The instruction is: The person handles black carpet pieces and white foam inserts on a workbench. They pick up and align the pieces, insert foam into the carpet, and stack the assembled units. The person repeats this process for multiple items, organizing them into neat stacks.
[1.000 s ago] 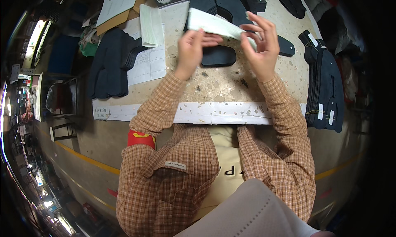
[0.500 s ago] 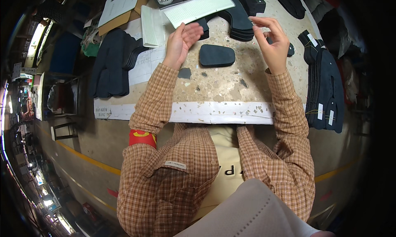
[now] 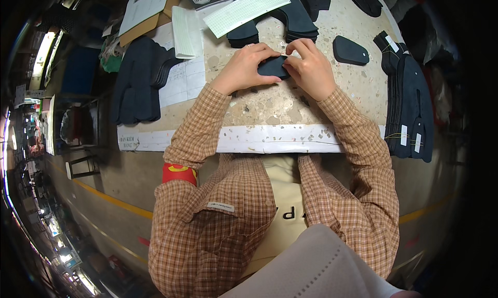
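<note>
A dark, rounded pad (image 3: pixel 271 67) lies on the speckled table in front of me. My left hand (image 3: pixel 244 67) grips its left end, thumb along the near edge and fingers along the far edge. Above the pad's right end, my right hand (image 3: pixel 311 70) is closed in a pinch, its fingertips touching or nearly touching the pad. A tiny white speck shows by those fingertips; what they hold is too small to make out. To the right lies a similar dark pad (image 3: pixel 350 50) with a small white sticker near its right end.
Dark cut pieces are stacked at the left (image 3: pixel 137 85), and tied, white-labelled bundles (image 3: pixel 410 106) lie along the right edge. Beyond my hands, a pale gridded sheet (image 3: pixel 248 12) rests on curved dark pieces (image 3: pixel 298 20). A cardboard box (image 3: pixel 161 18) stands at the far left.
Both hands, which were apart and raised, have come together at the pad in the middle. The left hand has taken hold of it. The right hand has moved left and nearer, uncovering the other pad.
</note>
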{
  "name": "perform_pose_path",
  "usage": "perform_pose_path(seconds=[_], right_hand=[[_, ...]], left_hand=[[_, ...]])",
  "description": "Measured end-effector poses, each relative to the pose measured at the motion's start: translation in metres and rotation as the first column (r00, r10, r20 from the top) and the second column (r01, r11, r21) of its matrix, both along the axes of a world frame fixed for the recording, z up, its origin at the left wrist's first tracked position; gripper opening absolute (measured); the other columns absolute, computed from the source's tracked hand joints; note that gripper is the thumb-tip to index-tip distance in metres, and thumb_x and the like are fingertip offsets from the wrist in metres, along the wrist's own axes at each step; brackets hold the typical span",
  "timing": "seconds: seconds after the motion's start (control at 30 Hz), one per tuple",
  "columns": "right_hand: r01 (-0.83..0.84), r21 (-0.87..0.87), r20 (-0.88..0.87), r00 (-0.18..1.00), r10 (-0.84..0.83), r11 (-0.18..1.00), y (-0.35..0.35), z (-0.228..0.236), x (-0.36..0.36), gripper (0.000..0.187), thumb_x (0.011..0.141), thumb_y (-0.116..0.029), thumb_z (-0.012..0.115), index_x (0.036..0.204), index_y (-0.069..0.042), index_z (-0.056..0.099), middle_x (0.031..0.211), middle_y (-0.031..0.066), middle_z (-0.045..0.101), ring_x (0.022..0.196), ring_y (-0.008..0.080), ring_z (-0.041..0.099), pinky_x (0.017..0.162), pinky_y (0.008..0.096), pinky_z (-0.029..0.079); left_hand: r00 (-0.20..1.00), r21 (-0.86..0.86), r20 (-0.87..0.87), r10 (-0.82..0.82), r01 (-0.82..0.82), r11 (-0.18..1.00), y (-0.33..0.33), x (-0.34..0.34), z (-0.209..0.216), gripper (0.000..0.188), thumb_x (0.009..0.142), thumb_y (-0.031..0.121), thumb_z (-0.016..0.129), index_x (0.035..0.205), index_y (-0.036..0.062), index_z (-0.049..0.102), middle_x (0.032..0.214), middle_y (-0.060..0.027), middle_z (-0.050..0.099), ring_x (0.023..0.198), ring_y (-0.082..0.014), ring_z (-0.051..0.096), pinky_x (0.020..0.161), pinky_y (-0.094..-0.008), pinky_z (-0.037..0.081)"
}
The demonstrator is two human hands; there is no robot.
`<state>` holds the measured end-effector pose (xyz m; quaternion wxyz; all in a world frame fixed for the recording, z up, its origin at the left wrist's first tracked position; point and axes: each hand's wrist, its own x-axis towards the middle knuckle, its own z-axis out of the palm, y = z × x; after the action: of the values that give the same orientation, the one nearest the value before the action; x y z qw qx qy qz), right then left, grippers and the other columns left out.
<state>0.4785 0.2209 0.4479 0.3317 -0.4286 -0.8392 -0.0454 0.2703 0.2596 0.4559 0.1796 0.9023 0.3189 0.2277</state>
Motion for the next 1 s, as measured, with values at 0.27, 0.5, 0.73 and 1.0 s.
perform_pose_path(seconds=[0.27,0.5,0.73,1.0], right_hand=[[0.121,-0.090,-0.141,0.981,-0.133,0.989,0.004,-0.002,0.008,0.006,0.077,-0.013,0.072,0.079,-0.007,0.071,0.097,0.0020,0.059,0.098,0.0211,0.056,0.079,0.0322,0.051],[0.038,0.044,0.016,0.999,-0.039,0.998,0.000,-0.009,0.001,0.010,0.073,-0.012,0.072,0.082,-0.009,0.073,0.097,0.0017,0.060,0.100,0.0215,0.056,0.078,0.0320,0.052],[0.080,-0.298,-0.310,0.934,-0.176,0.951,0.004,-0.003,0.010,0.039,0.079,-0.010,0.069,0.117,-0.016,0.066,0.083,0.0022,0.064,0.087,0.0222,0.060,0.075,0.0344,0.053],[0.097,-0.096,-0.046,0.994,-0.102,0.991,-0.003,-0.005,-0.004,0.064,0.078,-0.005,0.068,0.137,-0.021,0.050,0.081,0.0011,0.064,0.079,0.0202,0.061,0.066,0.0335,0.054]], left_hand=[[0.978,-0.078,0.205,0.027,-0.011,0.997,0.000,-0.002,0.001,0.037,0.083,0.016,0.067,0.119,0.0119,0.064,0.104,-0.0096,0.067,0.086,-0.0244,0.065,0.074,-0.0315,0.053],[0.995,0.070,0.100,-0.030,0.023,0.997,-0.003,0.001,0.000,0.032,0.085,0.014,0.064,0.117,0.0100,0.063,0.101,-0.0079,0.068,0.083,-0.0219,0.064,0.072,-0.0306,0.054],[0.979,-0.074,0.204,0.001,0.014,0.997,-0.001,-0.001,0.001,0.027,0.085,0.015,0.064,0.112,0.0081,0.064,0.101,-0.0081,0.068,0.088,-0.0251,0.064,0.076,-0.0339,0.053],[0.994,0.075,0.104,-0.020,0.012,0.997,-0.002,0.002,-0.004,0.024,0.087,0.014,0.062,0.109,0.0064,0.064,0.104,-0.0106,0.068,0.092,-0.0289,0.064,0.082,-0.0367,0.052]])
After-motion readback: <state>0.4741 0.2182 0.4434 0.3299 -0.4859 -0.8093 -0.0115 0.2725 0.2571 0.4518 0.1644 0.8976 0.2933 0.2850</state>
